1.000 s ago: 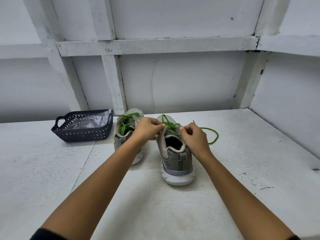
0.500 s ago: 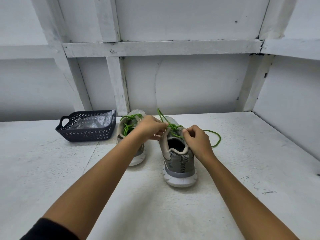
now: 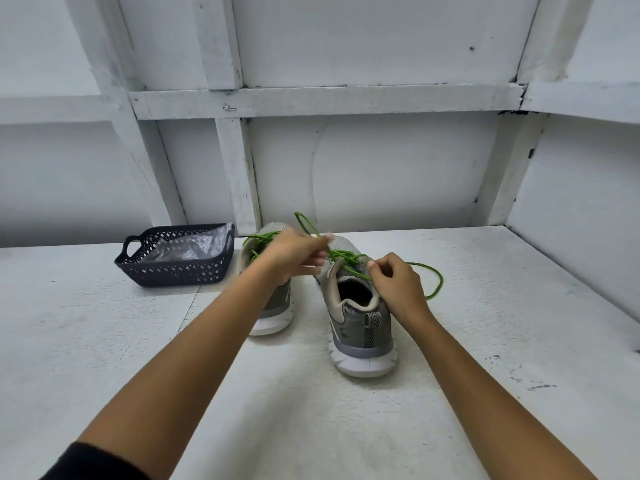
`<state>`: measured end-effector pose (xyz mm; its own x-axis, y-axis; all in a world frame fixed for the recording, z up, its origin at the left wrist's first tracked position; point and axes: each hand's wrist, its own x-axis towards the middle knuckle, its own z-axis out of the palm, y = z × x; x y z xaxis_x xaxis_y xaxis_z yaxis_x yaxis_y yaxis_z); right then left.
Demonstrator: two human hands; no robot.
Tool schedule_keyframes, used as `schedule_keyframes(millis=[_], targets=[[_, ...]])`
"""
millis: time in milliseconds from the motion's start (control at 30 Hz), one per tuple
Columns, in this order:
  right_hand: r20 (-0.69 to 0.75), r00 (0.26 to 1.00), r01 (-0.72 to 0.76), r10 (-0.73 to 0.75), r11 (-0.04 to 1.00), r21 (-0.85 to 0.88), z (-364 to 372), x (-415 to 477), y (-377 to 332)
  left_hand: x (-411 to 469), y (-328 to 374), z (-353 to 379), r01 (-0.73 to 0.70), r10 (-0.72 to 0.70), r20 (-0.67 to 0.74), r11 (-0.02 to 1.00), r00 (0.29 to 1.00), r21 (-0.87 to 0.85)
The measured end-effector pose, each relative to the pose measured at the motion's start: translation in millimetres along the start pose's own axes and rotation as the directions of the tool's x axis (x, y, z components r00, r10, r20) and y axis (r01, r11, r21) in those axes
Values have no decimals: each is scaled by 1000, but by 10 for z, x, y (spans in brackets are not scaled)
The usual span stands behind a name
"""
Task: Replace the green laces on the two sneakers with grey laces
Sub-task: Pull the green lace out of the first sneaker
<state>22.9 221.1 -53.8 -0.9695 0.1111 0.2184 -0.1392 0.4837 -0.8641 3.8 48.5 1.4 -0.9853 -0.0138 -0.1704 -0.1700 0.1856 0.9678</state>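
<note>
A person's left hand [image 3: 294, 258] and right hand [image 3: 398, 285] each pinch the green lace [image 3: 346, 258] of the right-hand sneaker [image 3: 363, 327], fingers [image 3: 375, 268] closed on its loosened top strands. The job looks barely begun: the other sneaker [image 3: 277, 306], beneath the left fingers, is laced green, and no grey lace shows. Well left of the fingers, a dark basket [image 3: 173, 271] on the tabletop [image 3: 104, 341] holds crumpled clear plastic [image 3: 187, 245].

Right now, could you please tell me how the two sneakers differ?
On the right sneaker the green lace is loosened, one end trailing on the table; on the left sneaker the lacing sits threaded. The left hand and right hand pinch the right sneaker's lace; neither holds the left sneaker's. The right sneaker stands nearer; the left sneaker further back. Both are grey with white soles.
</note>
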Motion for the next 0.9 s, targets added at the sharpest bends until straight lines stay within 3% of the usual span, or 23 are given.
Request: schedule_keyframes(millis=[67, 167, 233, 333, 400, 467, 533, 633, 767, 900], targets=[[-2, 1000, 3, -3, 1000, -5, 4, 0, -3, 16, -99, 100, -76, 77, 0, 984, 997, 164], [-1, 1000, 3, -3, 1000, 0, 2, -1, -6, 29, -115, 114, -140, 151, -32, 966, 988, 217], [2, 1000, 0, 0, 1000, 4, -2, -3, -6, -1, -25, 62, -166, 171, -63, 983, 983, 71], [5, 1000, -2, 2, 1000, 4, 3, -7, -9, -16, 168, -119, -213, 139, -247, 928, 959, -306], [1, 1000, -4, 4, 1000, 7, 1, -9, -10, 2, 220, -196, -266, 129, -348, 886, 929, -380], [1, 1000, -4, 4, 1000, 6, -3, -9, -8, 0, 172, -155, -248, 148, -352, 933, 924, -259], [3, 1000, 1, -1, 1000, 3, -8, -11, -15, -3, 16, -8, -156, 163, -229, 987, 960, 48], [7, 1000, 6, -6, 1000, -2, -3, -16, -28, 27, -194, 159, -136, 176, -95, 935, 980, 328], [14, 1000, 3, -3, 1000, 0, -14, -16, -29, 75, -180, 147, -188, 251, -146, 919, 957, 347], [39, 999, -6, 6, 1000, 3, -30, -5, -36, 125, 17, -59, -213, 305, -306, 930, 902, 301]])
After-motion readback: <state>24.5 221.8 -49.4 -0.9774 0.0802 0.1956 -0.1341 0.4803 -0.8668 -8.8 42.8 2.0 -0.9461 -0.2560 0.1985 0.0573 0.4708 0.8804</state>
